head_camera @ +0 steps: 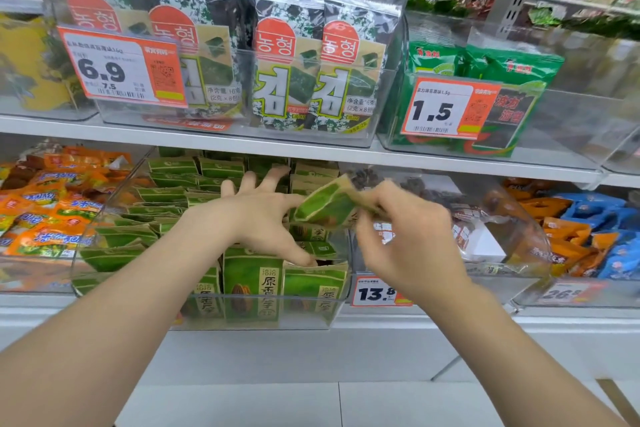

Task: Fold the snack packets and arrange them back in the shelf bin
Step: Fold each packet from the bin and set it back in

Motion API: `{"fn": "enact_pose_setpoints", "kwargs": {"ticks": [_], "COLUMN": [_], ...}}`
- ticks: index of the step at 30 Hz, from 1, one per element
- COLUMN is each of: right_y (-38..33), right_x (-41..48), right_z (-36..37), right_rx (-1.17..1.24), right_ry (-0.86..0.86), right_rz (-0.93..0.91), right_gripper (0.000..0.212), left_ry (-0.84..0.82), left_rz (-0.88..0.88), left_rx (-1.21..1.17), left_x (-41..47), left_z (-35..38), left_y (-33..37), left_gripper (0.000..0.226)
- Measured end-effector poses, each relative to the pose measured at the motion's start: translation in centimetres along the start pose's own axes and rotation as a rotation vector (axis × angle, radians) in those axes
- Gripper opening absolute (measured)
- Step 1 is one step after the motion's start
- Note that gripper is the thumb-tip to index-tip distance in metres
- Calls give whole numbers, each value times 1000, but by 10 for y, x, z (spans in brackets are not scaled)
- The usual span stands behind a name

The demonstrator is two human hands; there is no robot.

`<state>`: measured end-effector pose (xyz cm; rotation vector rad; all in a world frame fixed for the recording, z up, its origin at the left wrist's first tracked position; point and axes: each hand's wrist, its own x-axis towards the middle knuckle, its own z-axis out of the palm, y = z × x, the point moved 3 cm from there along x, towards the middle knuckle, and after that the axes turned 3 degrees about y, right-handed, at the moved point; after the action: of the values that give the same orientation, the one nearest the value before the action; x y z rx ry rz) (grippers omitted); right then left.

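A clear plastic shelf bin (pixel 207 312) on the lower shelf holds several green and tan snack packets (pixel 252 284), some standing at the front, others stacked behind. My right hand (pixel 405 239) pinches one green packet (pixel 325 204) and holds it tilted above the bin's right side. My left hand (pixel 256 218) reaches over the bin with fingers spread; its thumb points down onto the top of a front packet (pixel 315 281).
Orange packets (pixel 45 215) fill the bin to the left. A clear bin of brown snacks (pixel 478 236) sits to the right, with orange and blue packs (pixel 588 229) beyond it. Seaweed packs (pixel 287 73) stand on the shelf above. Price tags (pixel 377 293) hang on the bin fronts.
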<state>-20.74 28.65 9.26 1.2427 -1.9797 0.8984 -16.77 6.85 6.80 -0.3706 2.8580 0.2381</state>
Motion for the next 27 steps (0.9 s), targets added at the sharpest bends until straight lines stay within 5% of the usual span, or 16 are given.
{"fn": "enact_pose_setpoints", "kwargs": {"ticks": [5, 9, 13, 27], "right_y": [10, 8, 7, 3], "right_x": [5, 20, 32, 30], "right_z": [42, 62, 64, 92], "right_rx": [-333, -463, -292, -456], "right_ry": [-576, -701, -925, -884], "right_rz": [-56, -150, -46, -212], "right_gripper": [23, 10, 51, 32], "left_ry": [8, 26, 37, 108], "left_rz": [-11, 2, 11, 61], "left_rx": [19, 30, 24, 5], "left_x": [-2, -2, -1, -3], "left_z": [-2, 0, 3, 6], "left_y": [1, 1, 0, -1], "left_gripper": [125, 123, 124, 120]}}
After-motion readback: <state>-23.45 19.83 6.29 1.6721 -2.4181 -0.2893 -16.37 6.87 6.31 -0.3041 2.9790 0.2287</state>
